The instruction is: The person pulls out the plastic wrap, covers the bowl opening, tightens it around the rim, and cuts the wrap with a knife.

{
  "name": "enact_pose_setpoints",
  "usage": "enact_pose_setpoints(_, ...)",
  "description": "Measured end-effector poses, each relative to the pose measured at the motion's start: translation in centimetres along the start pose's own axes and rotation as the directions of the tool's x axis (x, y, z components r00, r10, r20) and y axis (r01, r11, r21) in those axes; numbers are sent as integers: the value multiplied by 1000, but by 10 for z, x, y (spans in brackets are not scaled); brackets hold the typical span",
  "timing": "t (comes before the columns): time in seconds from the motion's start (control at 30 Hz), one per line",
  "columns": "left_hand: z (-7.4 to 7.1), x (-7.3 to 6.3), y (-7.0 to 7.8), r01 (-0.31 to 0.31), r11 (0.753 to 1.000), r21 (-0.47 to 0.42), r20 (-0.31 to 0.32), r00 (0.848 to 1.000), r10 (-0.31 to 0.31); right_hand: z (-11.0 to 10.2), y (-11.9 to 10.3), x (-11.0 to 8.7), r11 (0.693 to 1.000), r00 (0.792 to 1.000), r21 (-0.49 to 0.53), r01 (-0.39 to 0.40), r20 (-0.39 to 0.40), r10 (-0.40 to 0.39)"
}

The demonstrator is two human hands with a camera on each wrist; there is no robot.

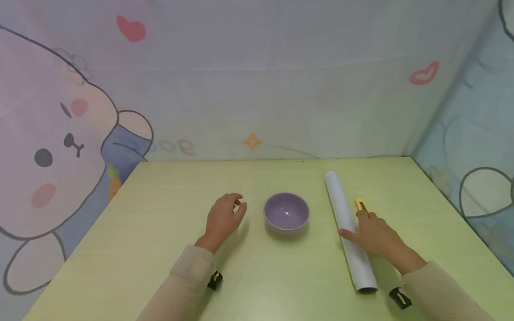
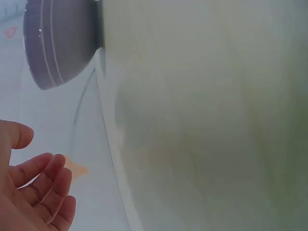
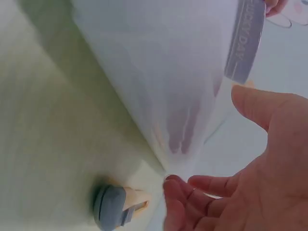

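Pale beige sleeves (image 1: pixel 176 285) reach in from the near edge; by the right one lies the long, glossy white roll of what looks like plastic film (image 1: pixel 343 216), on the right part of the pale yellow-green table (image 1: pixel 257 276), with no sheet visibly drawn off. Over it is the right hand (image 1: pixel 373 234), thumb spread from loosely bent fingers, grasping nothing; whether it touches the roll cannot be told. Just right of the roll lies the yellow utility knife with a grey end (image 1: pixel 360 204), apart from the fingers in the right wrist view. Left of the roll, the round lavender bowl (image 1: pixel 286 214) sits upright and uncovered. Beside it hangs the left hand (image 1: pixel 222 217), empty, fingers relaxed. Work seems barely begun: taking up the roll is probably left, as is any use of knife or bowl.
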State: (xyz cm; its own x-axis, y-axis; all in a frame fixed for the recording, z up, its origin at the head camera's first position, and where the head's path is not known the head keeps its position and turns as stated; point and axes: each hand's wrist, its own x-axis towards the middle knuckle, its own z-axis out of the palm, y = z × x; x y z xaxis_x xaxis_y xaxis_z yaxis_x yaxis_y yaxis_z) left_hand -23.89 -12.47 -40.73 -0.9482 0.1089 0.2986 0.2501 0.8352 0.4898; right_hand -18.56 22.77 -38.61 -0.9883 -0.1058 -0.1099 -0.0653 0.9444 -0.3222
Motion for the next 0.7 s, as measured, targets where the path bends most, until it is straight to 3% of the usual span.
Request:
enact_pose_setpoints(0.2,-3,-6,-1,-5,999,-33,21,1000,5,8,-10,-15,1000,999,6,-4,45,3)
enact_pose_setpoints(0.43,-11,-8,2,13,998,-62,107,994,-6,11,-14,-18,1000,998,-18,4,63,-3)
enact_pose_setpoints(0.7,-41,4,-8,-31,999,5,169,985,30,17,-6,-12,999,998,20,29,53,-30)
